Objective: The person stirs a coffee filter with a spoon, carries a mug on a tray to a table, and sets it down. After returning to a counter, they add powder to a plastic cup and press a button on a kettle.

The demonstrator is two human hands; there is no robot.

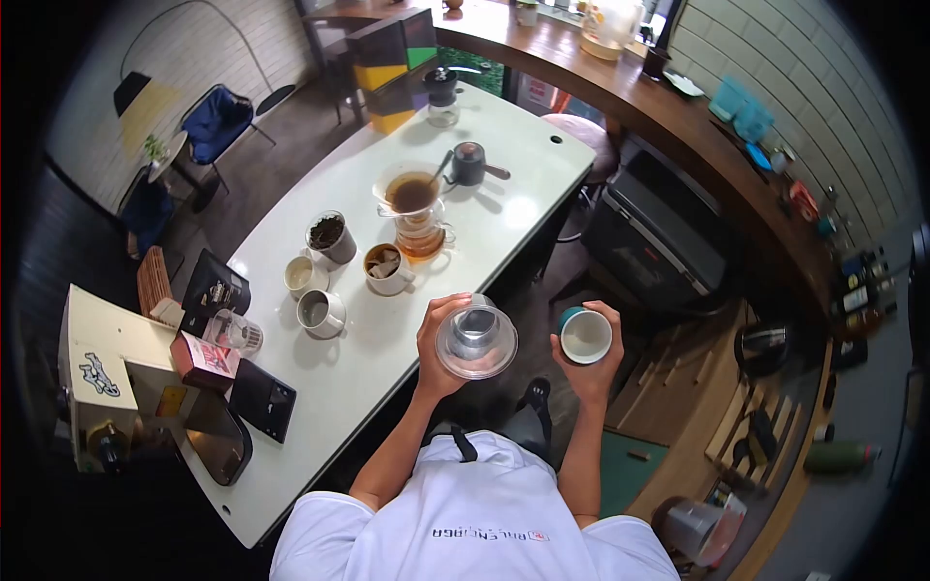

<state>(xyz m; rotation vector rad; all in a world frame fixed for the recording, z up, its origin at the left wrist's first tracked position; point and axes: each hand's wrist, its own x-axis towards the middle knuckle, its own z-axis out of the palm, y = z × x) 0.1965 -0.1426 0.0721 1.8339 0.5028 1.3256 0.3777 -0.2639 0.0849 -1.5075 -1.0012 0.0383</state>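
My left hand point(438, 351) is closed around a clear, wide-rimmed round vessel point(475, 363) with a silvery middle; I cannot make out its exact kind. In my right hand point(601, 373) is a teal cup point(587, 337) with a pale inside, its mouth turned up toward me. Both are held in front of the white table's near edge. Closest to my left hand on the table is a white mug point(389, 279) with pale pieces in it. Beyond that mug, a glass coffee dripper point(411, 192) holding brown liquid sits over a glass server point(423, 242) with amber liquid.
On the white table point(281, 387) stand a grey-lined mug point(322, 315), a cream cup point(304, 277), a cup of dark grounds point(331, 238), a small dark pot point(471, 165) and a hand grinder point(443, 97). A black tablet-like slab point(263, 401) lies at left. A black case point(661, 232) stands to the right.
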